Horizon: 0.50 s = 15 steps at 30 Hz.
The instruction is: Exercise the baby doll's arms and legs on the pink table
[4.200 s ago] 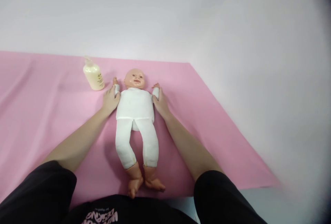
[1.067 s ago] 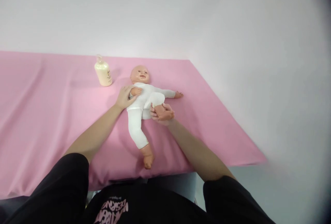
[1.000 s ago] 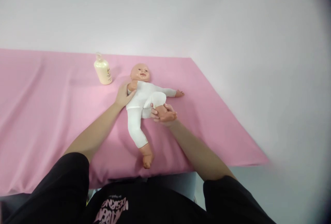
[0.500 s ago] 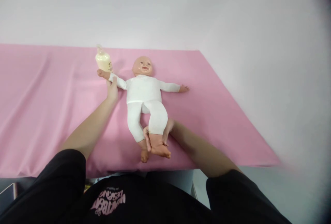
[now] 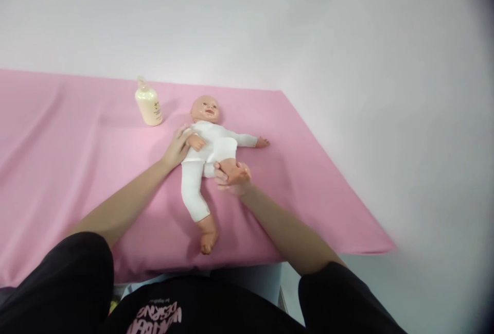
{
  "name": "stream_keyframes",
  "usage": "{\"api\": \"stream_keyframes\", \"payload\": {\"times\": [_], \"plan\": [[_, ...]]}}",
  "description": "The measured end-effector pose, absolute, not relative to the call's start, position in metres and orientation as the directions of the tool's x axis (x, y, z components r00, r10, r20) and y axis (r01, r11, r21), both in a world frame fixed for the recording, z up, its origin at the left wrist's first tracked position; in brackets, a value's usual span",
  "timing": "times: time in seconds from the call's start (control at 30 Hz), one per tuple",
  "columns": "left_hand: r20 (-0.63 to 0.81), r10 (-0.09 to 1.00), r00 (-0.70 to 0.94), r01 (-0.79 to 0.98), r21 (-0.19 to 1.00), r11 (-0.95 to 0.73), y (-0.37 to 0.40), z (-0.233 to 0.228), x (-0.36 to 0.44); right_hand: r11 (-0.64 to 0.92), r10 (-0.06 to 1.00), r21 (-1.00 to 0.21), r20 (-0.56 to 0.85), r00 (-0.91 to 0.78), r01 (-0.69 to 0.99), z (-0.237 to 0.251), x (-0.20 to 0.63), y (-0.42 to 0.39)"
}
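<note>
A baby doll (image 5: 204,144) in a white suit lies on its back on the pink cloth (image 5: 77,179), head away from me. My left hand (image 5: 176,146) holds the doll's arm on my left, folded across its chest. My right hand (image 5: 230,178) grips the foot of the doll's leg on my right, which is bent up with the knee toward the belly. The doll's other leg lies straight, and its other arm stretches out to the right.
A cream lotion bottle (image 5: 148,103) stands upright on the cloth, left of the doll's head. The cloth's right edge (image 5: 347,205) meets a pale grey surface. The front edge of the cloth lies just before my black shirt.
Half a second ago the doll's arm was stretched out left and its leg extended; now my left hand has folded the arm onto the chest and my right hand has pushed the knee up.
</note>
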<state>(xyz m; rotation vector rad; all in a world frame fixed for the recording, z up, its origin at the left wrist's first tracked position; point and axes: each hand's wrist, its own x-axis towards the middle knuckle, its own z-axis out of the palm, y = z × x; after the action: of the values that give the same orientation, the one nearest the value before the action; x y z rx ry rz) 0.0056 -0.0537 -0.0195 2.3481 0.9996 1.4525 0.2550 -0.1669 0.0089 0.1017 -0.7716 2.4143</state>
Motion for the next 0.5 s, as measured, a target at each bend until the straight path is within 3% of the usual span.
{"api": "stream_keyframes", "payload": {"times": [0.1,0.27,0.4,0.5], "plan": [[0.648,0.605,0.463,0.474,0.396,-0.786,-0.057,-0.012,0.007,-0.628,0.686,-0.502,0.003,-0.727,-0.595,0.017,0.259,-0.163],[0.673,0.596,0.438,0.44,0.418,-0.795,-0.056,-0.006,0.007,-0.642,0.689,-0.537,-0.092,-0.719,-0.547,0.018,0.261,-0.16],[0.708,0.686,0.171,0.318,0.619,-0.718,-0.049,-0.011,0.006,-0.656,0.54,-0.607,0.038,-0.841,-0.449,0.007,0.268,-0.164],[0.593,0.802,-0.067,0.117,0.803,-0.584,-0.036,-0.019,0.002,-0.673,0.261,-0.656,0.221,-0.94,-0.341,-0.002,0.271,-0.165]]}}
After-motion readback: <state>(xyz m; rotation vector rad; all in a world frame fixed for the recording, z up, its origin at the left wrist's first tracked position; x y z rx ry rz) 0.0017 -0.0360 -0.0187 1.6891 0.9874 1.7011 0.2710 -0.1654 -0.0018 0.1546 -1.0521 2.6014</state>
